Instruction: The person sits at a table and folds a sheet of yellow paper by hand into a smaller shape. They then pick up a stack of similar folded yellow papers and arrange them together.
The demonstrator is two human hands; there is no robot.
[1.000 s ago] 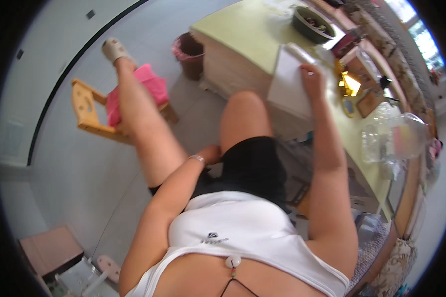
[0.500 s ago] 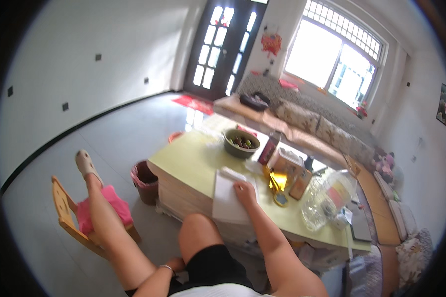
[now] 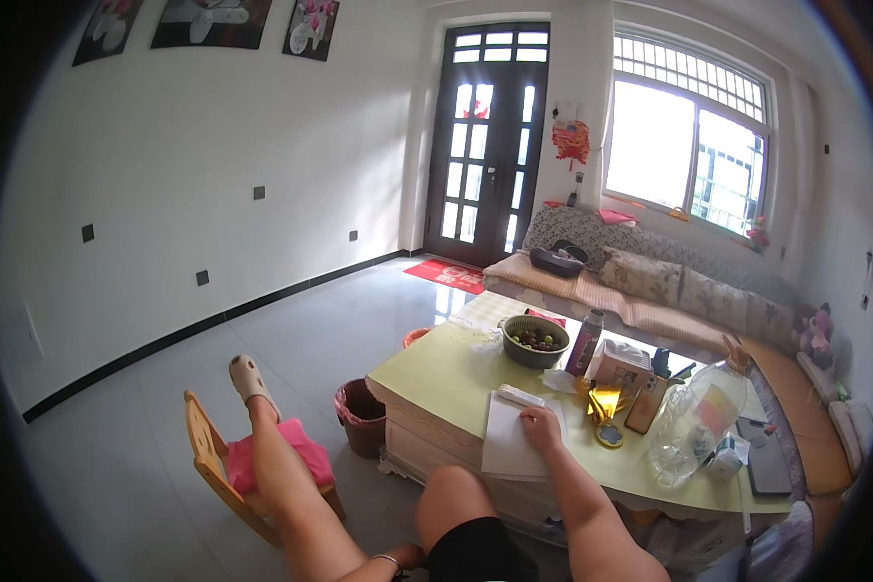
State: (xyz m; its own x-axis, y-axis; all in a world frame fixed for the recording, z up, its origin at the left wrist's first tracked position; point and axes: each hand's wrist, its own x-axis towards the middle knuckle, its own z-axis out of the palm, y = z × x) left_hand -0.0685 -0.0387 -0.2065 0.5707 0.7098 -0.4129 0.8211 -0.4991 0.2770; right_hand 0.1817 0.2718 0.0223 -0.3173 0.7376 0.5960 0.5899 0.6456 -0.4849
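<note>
My right hand (image 3: 540,427) rests on a white sheet or pad (image 3: 510,448) at the near edge of the table, its fingers curled in. Whatever they hold, if anything, is too small to make out. Just beyond the fingers, a slim white object (image 3: 521,396) lies across the top of the pad. My left hand (image 3: 409,556) is low, beside my thigh at the lower edge, with its fingers mostly hidden. My bent knee (image 3: 463,490) is near the table, and my other leg stretches over a wooden chair (image 3: 225,470) with a pink cloth (image 3: 279,454).
On the green-covered table (image 3: 427,373) stand a bowl of fruit (image 3: 534,340), a flask (image 3: 584,342), a tissue box (image 3: 620,365), a gold packet (image 3: 604,400), a phone (image 3: 646,404), a large clear plastic bottle (image 3: 694,424) and a laptop (image 3: 764,456). A lined bin (image 3: 361,419) stands beside it.
My view has tilted up and turned left, so the room sits lower and further right, and wall pictures show. My right hand stays on the pad; my left stays by my thigh.
</note>
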